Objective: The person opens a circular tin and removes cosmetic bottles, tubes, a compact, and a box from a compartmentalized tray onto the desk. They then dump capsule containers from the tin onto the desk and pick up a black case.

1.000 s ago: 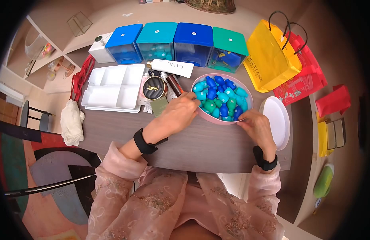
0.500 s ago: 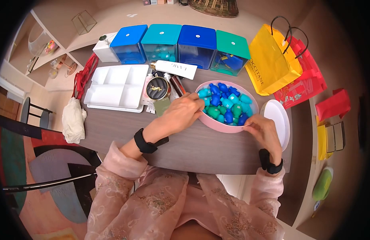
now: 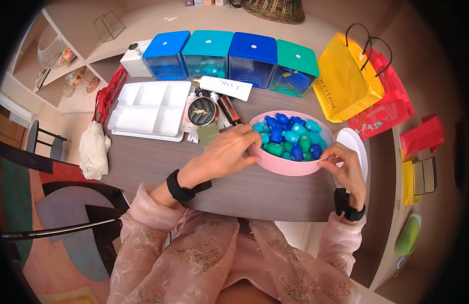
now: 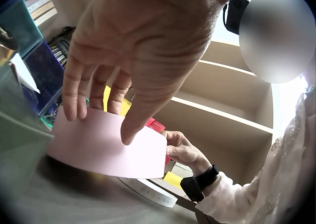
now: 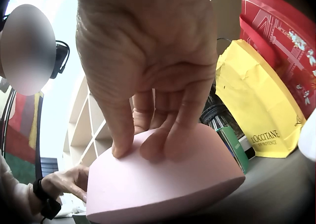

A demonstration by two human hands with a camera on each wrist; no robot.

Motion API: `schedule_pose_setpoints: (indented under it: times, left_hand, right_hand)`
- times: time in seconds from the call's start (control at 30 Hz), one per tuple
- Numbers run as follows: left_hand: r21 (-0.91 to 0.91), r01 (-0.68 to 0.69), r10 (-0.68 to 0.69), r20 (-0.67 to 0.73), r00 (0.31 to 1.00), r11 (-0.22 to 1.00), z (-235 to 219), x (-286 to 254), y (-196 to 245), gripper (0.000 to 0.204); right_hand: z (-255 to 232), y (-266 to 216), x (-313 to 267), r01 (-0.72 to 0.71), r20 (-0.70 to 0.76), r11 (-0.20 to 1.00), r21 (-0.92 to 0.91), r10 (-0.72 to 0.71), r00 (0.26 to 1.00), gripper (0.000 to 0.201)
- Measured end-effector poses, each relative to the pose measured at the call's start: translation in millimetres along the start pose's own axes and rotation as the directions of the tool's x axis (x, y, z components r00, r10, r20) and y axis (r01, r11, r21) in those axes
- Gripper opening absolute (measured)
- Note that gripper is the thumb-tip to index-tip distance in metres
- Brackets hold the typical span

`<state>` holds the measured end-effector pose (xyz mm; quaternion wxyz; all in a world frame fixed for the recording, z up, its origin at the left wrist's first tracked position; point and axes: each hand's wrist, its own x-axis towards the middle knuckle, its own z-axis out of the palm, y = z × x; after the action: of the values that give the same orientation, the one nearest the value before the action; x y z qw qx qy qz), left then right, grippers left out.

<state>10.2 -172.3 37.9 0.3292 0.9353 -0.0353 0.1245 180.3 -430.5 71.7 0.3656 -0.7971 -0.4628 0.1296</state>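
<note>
A round pink box (image 3: 287, 166) full of small blue, teal and green pieces (image 3: 290, 134), some marked with a white letter, is held between both hands near the middle of the table. My left hand (image 3: 229, 152) grips its left side, fingers over the rim and thumb against the outer wall. At the right front rim, my right hand (image 3: 346, 164) pinches the wall. In the left wrist view the pink wall (image 4: 108, 145) shows a dark shadow below it. Beside the right hand lies a round white lid (image 3: 358, 147), partly hidden by that hand.
Four lidded bins, one of them dark blue (image 3: 253, 58), line the back. A white divided tray (image 3: 143, 121), a white tube (image 3: 224, 87) and a black round compact (image 3: 202, 111) lie left. Yellow (image 3: 351, 76) and red (image 3: 396, 111) paper bags stand at the right.
Both hands have drawn the pink box toward me and a little to the right; more of its front wall shows now. The right hand now overlaps the white lid.
</note>
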Motion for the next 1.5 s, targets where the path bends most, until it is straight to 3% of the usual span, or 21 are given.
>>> schedule_pose_setpoints:
  times: [0.27,0.53,1.0,1.2,1.4,1.5]
  left_hand:
    - [0.112,-0.006,0.016,-0.091,0.996,0.994,18.3,-2.8,5.3,0.038]
    - [0.378,-0.064,0.132,-0.158,0.978,0.924,30.9,-3.6,13.0,0.045]
    - [0.338,-0.045,0.124,-0.215,0.969,0.940,39.4,-6.0,12.6,0.043]
    - [0.316,-0.056,0.137,-0.241,0.961,0.947,40.8,-5.3,9.6,0.042]
    - [0.321,-0.067,0.158,-0.267,0.951,0.945,39.6,-6.6,11.5,0.041]
    - [0.326,-0.065,0.165,-0.288,0.943,0.943,38.0,-7.4,14.7,0.041]
  right_hand:
    - [-14.1,-7.4,16.9,0.040,-0.010,0.999,-0.020,-0.040,0.999,0.016]
    - [-23.8,-13.0,38.4,0.072,0.057,0.996,-0.054,-0.069,0.996,0.017]
    - [-29.2,-18.5,52.9,0.103,0.098,0.992,-0.079,-0.095,0.991,0.018]
    - [-31.7,-15.8,53.3,0.041,0.134,0.993,-0.108,-0.027,0.991,0.016]
    - [-27.9,-11.2,55.3,0.068,0.083,0.996,-0.057,-0.064,0.994,0.016]
    - [-26.2,-0.5,59.5,0.001,0.104,1.000,0.004,-0.002,0.995,0.017]
